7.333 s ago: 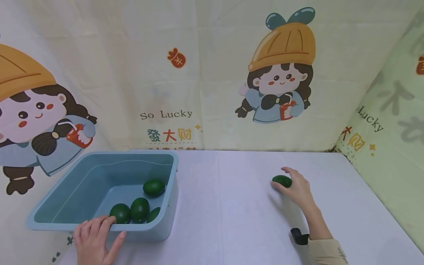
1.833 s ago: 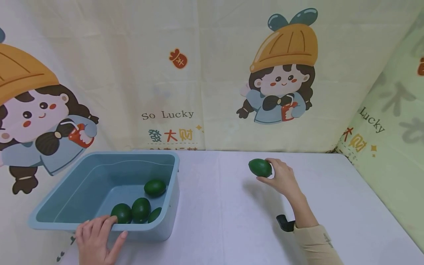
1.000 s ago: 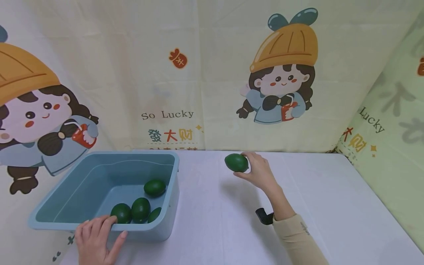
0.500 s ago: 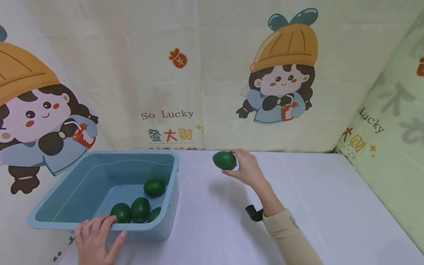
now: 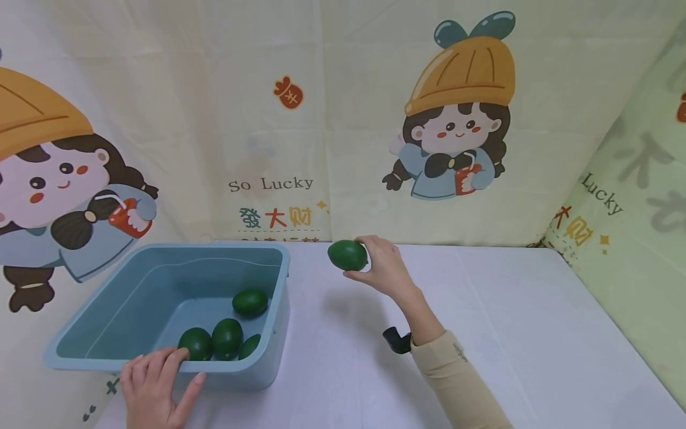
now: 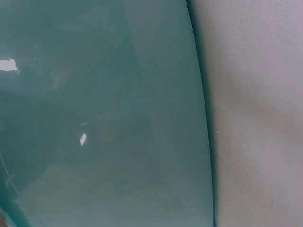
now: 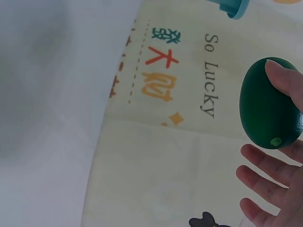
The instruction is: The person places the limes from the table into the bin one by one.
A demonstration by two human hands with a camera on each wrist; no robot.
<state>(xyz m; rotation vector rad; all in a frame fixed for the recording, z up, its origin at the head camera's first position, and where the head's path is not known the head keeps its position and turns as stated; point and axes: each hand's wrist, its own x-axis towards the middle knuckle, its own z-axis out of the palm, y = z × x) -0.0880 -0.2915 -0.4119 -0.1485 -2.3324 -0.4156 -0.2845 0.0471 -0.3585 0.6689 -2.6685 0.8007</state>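
Note:
My right hand (image 5: pixel 383 268) holds a dark green, smooth, egg-shaped avocado (image 5: pixel 347 255) between thumb and index finger, raised above the table to the right of a blue plastic bin (image 5: pixel 282 304). In the right wrist view the thumb presses on the same avocado (image 7: pixel 265 104), its pale stem spot showing; the other fingers are spread. My left hand (image 5: pixel 155 384) grips the bin's near rim, fingers over the edge and thumb outside. Inside the bin lie several more avocados (image 5: pixel 227 338), one partly hidden by the near wall. The left wrist view shows only the bin wall (image 6: pixel 104 94) and pale cloth.
A white-covered table (image 5: pixel 471 333) spans the front. Printed cloth (image 5: pixel 354 89) hangs behind it and along the right side. A black device (image 5: pixel 397 340) sits at my right wrist. In the right wrist view a corner of the bin (image 7: pixel 234 7) appears at the top.
My right hand took hold of the avocado on the right of the table, lifted it and carried it left toward the bin. My left hand has stayed on the rim.

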